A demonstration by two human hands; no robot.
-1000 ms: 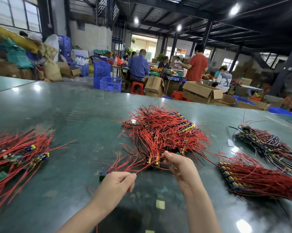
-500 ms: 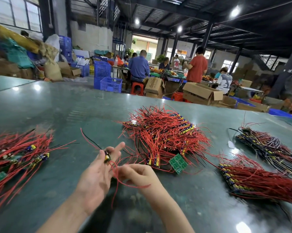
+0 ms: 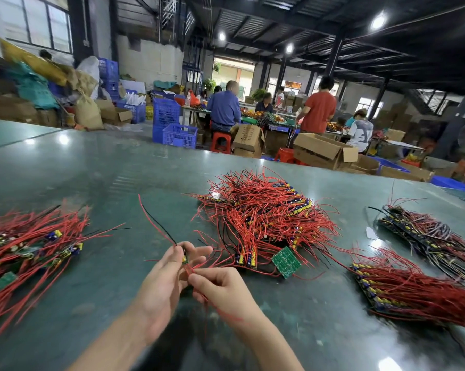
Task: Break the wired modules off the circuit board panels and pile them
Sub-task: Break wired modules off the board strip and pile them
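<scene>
Left hand (image 3: 163, 283) pinches a small wired module (image 3: 184, 257); right hand (image 3: 223, 291), touching it, pinches its red wires. Bare bench (image 3: 124, 172) lies ahead; loose pile (image 3: 25, 245) left, panel heap (image 3: 263, 218) ahead-right.

Dark print on the side of a cardboard box (image 3: 248, 139) beyond the bench, too blurred to read, no other legible text

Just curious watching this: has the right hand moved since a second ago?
Yes. The right hand has drawn back from the middle wire pile, leftward to meet the left hand.
</scene>
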